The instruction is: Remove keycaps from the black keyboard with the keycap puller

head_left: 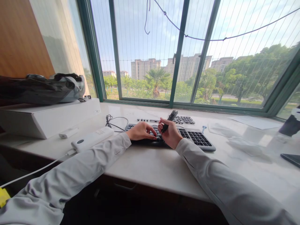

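Note:
A black keyboard (pixel 199 139) lies on the white counter, with rows of bare key sockets on its right side. My right hand (pixel 172 132) is closed around a black brush (pixel 172 115), its bristle-like end pointing up and away. The brush's lower end, inside my fingers, is partly hidden. Over the middle of the keyboard, my left hand (pixel 142 131) has thumb and fingertips brought together low at the keys. Whatever they pinch is too small to tell. Behind the keyboard, several loose keycaps (pixel 185 119) are laid out in rows.
A white power bank-like device (pixel 92 139) with a cable and a small white adapter (pixel 68 133) lie left. Beyond them stands a white box (pixel 47 118) with a dark bag (pixel 42 89) on top. Clear plastic bags (pixel 246 145) and a paper sheet (pixel 255 122) lie right.

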{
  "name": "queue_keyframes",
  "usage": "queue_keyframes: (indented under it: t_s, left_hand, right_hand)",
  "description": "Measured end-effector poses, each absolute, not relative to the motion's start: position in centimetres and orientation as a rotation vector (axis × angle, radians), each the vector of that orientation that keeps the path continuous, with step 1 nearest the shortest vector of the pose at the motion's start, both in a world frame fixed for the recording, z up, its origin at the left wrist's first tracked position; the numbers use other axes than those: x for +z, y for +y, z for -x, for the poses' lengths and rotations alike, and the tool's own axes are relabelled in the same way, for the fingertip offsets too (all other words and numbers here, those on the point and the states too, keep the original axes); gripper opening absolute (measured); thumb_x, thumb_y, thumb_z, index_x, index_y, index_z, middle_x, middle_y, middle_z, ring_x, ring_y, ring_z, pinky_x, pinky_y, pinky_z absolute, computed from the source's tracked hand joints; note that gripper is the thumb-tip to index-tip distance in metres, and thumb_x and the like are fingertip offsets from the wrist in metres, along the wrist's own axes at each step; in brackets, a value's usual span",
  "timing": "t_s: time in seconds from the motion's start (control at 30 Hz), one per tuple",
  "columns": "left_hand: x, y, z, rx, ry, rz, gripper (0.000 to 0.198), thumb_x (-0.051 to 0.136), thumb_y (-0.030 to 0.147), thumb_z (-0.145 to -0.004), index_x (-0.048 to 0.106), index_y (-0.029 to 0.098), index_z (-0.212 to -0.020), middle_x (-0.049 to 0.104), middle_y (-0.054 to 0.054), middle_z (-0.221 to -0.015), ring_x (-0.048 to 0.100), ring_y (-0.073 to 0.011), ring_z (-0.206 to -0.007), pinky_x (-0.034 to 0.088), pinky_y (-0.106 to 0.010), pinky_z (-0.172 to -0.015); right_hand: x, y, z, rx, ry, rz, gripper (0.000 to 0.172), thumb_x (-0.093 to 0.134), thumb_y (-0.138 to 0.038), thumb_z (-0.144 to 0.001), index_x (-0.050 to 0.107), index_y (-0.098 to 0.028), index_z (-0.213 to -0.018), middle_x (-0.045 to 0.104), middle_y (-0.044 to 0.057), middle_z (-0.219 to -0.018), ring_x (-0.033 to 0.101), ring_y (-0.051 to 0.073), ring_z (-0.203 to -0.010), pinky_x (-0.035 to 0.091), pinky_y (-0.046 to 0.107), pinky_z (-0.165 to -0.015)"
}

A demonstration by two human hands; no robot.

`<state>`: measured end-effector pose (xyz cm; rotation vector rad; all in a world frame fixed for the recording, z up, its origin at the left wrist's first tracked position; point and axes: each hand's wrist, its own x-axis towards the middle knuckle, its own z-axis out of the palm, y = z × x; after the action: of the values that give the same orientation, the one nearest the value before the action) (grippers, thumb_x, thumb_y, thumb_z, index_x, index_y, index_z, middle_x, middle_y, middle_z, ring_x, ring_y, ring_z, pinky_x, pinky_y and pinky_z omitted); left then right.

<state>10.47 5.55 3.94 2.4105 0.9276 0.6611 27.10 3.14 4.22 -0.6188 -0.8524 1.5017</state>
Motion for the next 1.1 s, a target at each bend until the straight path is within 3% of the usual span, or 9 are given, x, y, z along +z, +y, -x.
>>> queue_keyframes:
  t_s: [0.57,0.8,0.93,1.1]
  left_hand:
    - [4.0,5.6,-10.4,0.655,0.893,-2.432,0.041,0.070,0.049,-0.068,0.075,0.014,-0.090,0.045,0.003,-0.052,0.034,-0.0077,-0.050,0.023,-0.022,-0.047]
    - [4.0,5.5,-10.4,0.647,0.873,-2.416,0.041,0.070,0.048,-0.070,0.075,0.014,-0.091,0.048,0.003,-0.054,0.036,-0.0075,-0.051,0.026,-0.021,-0.048]
    - [3.8,5.6,-10.5,0.678,0.864,-2.489,0.037,0.069,0.046,-0.071,0.075,0.014,-0.089,0.051,0.002,-0.057,0.036,-0.0075,-0.053,0.028,-0.021,-0.050]
    - [3.7,5.6,-10.5,0.676,0.850,-2.515,0.039,0.069,0.046,-0.071,0.074,0.015,-0.094,0.053,0.002,-0.058,0.037,-0.0078,-0.053,0.029,-0.021,-0.051]
  right_hand:
    - [4.1,2.9,-26.3,1.474,-0.893,0.595,0.017,0.071,-0.023,-0.063,0.056,-0.015,-0.062,0.047,-0.004,-0.061,0.036,0.006,-0.053,0.031,0.022,-0.049]
    - [3.4,3.3,-26.7,1.469,-1.017,0.557,0.027,0.068,-0.038,-0.070,0.053,-0.017,-0.064,0.031,-0.008,-0.051,0.028,0.007,-0.048,0.027,0.022,-0.046]
    - [2.9,3.7,-26.1,1.301,-1.103,0.654,0.036,0.064,-0.045,-0.073,0.044,-0.020,-0.058,0.025,-0.009,-0.046,0.023,0.008,-0.044,0.023,0.024,-0.043]
    - [2.7,4.0,-25.1,0.995,-1.186,0.865,0.041,0.058,-0.051,-0.075,0.038,-0.021,-0.054,0.033,-0.005,-0.046,0.029,0.009,-0.045,0.025,0.025,-0.043]
